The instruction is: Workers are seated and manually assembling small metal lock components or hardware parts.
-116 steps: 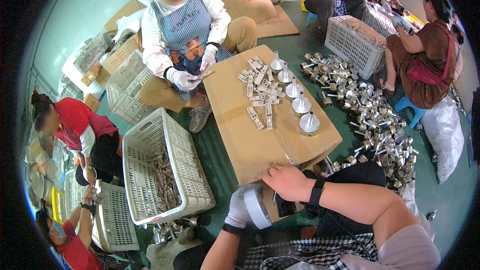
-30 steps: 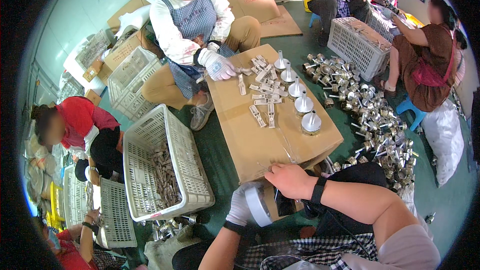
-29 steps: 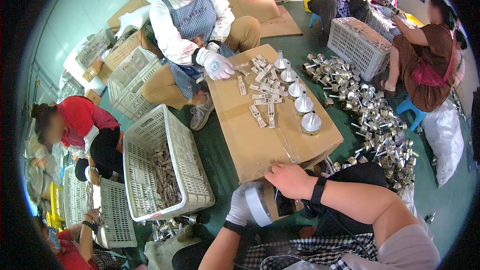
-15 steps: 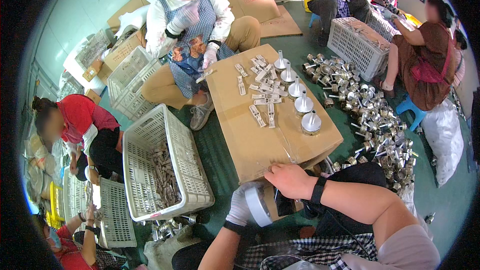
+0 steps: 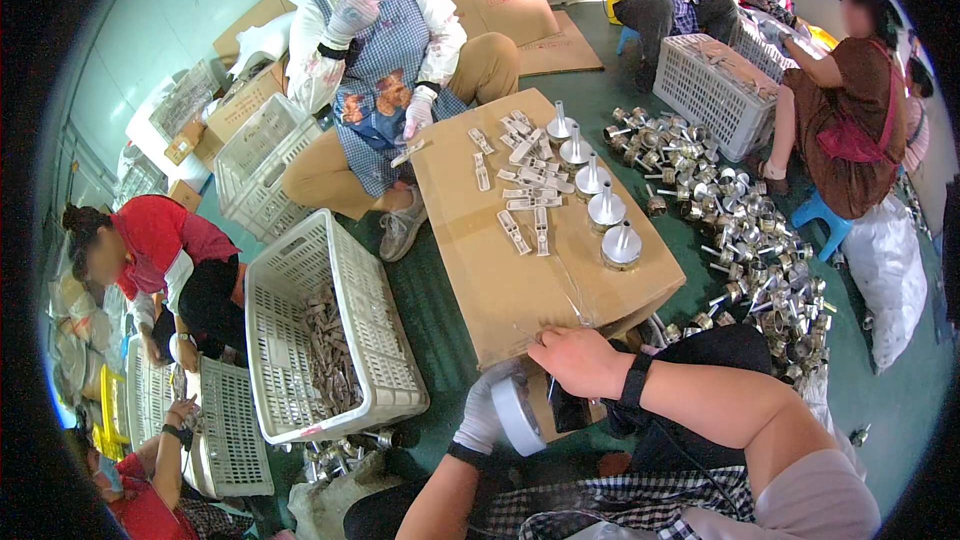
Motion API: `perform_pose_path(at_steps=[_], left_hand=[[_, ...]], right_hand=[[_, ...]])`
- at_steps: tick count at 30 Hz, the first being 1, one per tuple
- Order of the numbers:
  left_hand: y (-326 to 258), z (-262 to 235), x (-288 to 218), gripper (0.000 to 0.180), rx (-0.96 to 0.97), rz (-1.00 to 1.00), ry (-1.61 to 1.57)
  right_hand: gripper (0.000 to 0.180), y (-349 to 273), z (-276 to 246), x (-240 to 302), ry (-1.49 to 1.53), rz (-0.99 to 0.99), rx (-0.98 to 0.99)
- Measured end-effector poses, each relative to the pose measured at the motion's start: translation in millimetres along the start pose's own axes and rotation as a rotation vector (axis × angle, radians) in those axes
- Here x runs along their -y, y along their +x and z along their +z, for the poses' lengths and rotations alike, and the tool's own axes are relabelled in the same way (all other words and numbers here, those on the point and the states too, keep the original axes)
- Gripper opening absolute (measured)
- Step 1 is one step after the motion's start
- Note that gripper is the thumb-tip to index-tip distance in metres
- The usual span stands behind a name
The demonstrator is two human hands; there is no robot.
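at lower centre, the left hand (image 5: pixel 480 412) grasps a white ring (image 5: pixel 517 420); the right hand (image 5: pixel 578 360), whose grip i cannot tell, is at the box's (image 5: pixel 535 275) lower edge.

Co-worker's gloved hand (image 5: pixel 352 16) now face-high

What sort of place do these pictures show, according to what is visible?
Probably a small assembly workshop. A heap of metal parts lies on the green floor, a plastic crate holds many loose pieces, and a gloved worker sits at a cardboard box.
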State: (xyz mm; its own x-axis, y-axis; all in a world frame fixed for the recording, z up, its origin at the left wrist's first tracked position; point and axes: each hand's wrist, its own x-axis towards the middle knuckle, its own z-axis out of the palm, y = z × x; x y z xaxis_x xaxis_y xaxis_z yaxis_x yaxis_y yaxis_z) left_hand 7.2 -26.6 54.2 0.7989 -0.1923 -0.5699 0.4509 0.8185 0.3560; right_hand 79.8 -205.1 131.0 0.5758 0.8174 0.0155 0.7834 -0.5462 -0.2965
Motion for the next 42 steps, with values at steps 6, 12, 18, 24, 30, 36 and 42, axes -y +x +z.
perform_pose_path(at_steps=[6, 12, 18, 24, 30, 36, 42], left_hand=[[4.9, -26.1, -4.1, 0.018, 0.073, -0.070, -0.021], [1.9, -40.3, -10.6, 0.024, 0.071, -0.123, 0.229], [7.3, -27.2, -5.7, 0.026, 0.080, -0.120, 0.186], [20.1, -66.7, -7.5, 0.032, 0.112, -0.147, 0.168], [4.5, -33.6, -1.4, 0.030, 0.323, 0.599, 1.144], [21.8, -50.3, -0.5, 0.022, 0.246, -0.025, 0.134], [24.1, -43.6, 3.6, 0.019, 0.165, -0.038, 0.107]], right_hand=[[0.018, 1.3, 1.2, 2.5, 0.013, -0.011, -0.017], [0.017, 1.4, -0.7, 6.6, 0.005, -0.007, 0.012], [0.017, -1.9, -3.5, 0.9, 0.002, 0.009, 0.022], [0.019, 4.3, -4.8, 4.2, 0.012, -0.012, 0.029], [0.021, -0.5, -3.7, 3.0, -0.060, 0.001, 0.034], [0.021, 2.8, -2.1, 10.9, -0.077, 0.000, 0.086], [0.016, 3.7, -2.8, 10.1, -0.044, 0.030, 0.082]])
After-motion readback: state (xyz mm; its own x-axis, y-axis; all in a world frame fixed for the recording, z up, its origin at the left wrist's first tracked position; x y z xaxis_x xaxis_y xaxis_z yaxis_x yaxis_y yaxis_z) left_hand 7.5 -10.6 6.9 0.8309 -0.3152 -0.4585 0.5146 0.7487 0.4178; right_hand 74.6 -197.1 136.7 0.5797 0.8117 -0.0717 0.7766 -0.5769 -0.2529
